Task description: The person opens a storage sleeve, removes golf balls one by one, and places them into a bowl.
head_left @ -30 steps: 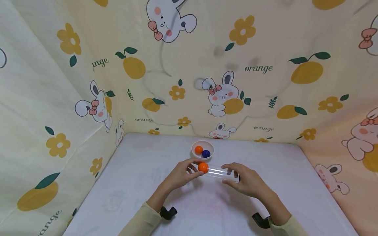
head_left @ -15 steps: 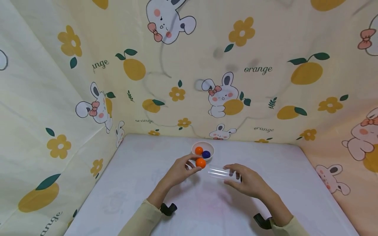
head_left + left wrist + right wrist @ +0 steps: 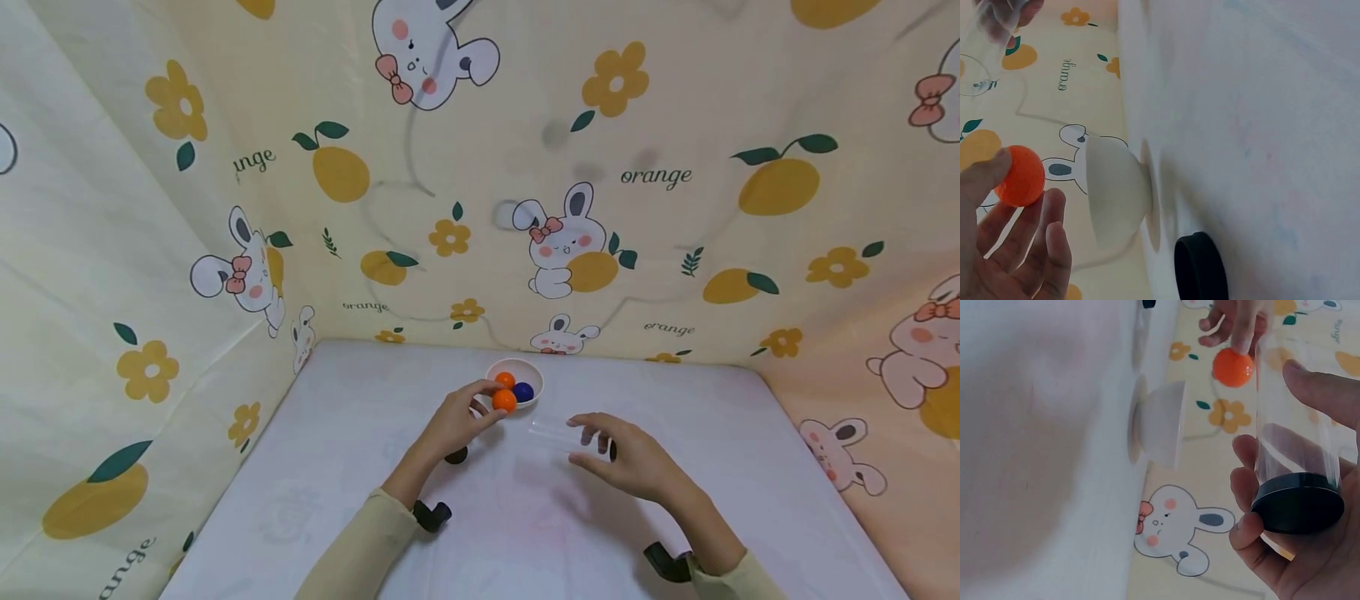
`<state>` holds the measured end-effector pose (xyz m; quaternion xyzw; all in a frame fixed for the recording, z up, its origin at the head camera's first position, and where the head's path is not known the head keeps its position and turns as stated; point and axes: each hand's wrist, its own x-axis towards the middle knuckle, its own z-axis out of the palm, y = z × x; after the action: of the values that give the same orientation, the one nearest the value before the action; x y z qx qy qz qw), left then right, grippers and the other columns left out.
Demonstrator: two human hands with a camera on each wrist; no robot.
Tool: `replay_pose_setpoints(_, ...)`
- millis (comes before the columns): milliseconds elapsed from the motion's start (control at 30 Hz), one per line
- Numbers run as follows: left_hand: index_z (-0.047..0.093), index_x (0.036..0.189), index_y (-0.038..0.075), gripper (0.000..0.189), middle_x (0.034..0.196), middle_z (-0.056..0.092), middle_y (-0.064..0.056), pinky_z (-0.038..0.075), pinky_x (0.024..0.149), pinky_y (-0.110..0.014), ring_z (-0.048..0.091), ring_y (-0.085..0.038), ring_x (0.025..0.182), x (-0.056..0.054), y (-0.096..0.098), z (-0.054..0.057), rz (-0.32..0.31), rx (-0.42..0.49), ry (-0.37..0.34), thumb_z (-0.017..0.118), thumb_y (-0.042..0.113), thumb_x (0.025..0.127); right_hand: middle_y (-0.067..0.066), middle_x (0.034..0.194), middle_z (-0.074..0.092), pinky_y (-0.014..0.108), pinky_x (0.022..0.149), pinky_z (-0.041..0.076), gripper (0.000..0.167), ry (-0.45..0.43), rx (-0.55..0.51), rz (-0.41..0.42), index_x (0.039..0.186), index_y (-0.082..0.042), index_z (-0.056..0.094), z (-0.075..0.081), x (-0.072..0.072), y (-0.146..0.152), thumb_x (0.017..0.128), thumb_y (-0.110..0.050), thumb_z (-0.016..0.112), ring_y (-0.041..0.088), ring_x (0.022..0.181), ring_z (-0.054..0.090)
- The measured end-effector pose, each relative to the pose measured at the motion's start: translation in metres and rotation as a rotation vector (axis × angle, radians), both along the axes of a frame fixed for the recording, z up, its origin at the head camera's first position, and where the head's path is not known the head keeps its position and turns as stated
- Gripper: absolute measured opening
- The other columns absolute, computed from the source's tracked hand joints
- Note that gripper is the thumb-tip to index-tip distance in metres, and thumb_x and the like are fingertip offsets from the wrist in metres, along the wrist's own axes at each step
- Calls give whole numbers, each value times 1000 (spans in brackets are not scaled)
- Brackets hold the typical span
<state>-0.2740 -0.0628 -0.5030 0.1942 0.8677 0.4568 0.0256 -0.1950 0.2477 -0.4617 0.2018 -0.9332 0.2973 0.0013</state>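
My left hand [image 3: 459, 425] pinches an orange ball [image 3: 1020, 176] between thumb and fingertips, close by the near rim of a white bowl [image 3: 1116, 190]. Inside that bowl, in the head view, lie another orange ball [image 3: 506, 380] and a dark blue ball [image 3: 524, 392]. My right hand [image 3: 624, 454] grips a clear tube [image 3: 1294, 425] near its black end cap [image 3: 1300, 503]. The tube lies on its side in the air, its other end pointing left toward the ball. Nothing shows inside the tube.
A round black lid [image 3: 1200, 265] rests on the white table [image 3: 360, 417], partly behind my left wrist in the head view. Patterned cloth [image 3: 420, 275] hangs behind the table and along both sides.
The left hand has carried its orange ball away from the tube's left end, back and left to the bowl's rim. The right hand with the tube has barely moved.
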Motion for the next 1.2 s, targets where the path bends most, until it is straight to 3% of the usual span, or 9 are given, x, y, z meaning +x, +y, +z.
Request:
replay_pose_setpoints(367, 62, 148, 17, 52, 141, 68, -2, 60, 72, -28, 67, -19, 100, -16, 8, -3, 59, -27, -7, 80, 31, 100, -8, 104, 70, 26, 66, 50, 50, 47, 3, -33, 138, -25, 68, -8, -5, 3, 93, -41, 86, 7, 86, 59)
replay_pose_setpoints(667, 64, 146, 20, 51, 136, 69, 0, 59, 75, -28, 65, -16, 96, -27, 16, -9, 96, -57, -54, 80, 33, 100, -8, 107, 72, 33, 76, 55, 50, 83, -19, -44, 137, -27, 67, -14, -9, 4, 92, -36, 88, 11, 93, 65)
replay_pose_setpoints(867, 65, 144, 23, 48, 136, 70, 1, 57, 74, -29, 64, -16, 92, -31, 19, -11, 113, -64, -66, 80, 32, 100, -10, 109, 73, 50, 92, 56, 52, 94, -23, -42, 137, -26, 65, -18, -10, 4, 92, -35, 88, 22, 105, 69)
replay_pose_setpoints(1200, 62, 148, 24, 51, 138, 67, -1, 59, 82, -31, 63, -17, 96, -30, 24, -9, 136, -102, -61, 79, 31, 101, -12, 108, 72, 53, 94, 54, 52, 119, -62, -37, 136, -20, 63, -18, -8, 4, 91, -29, 90, 22, 106, 67)
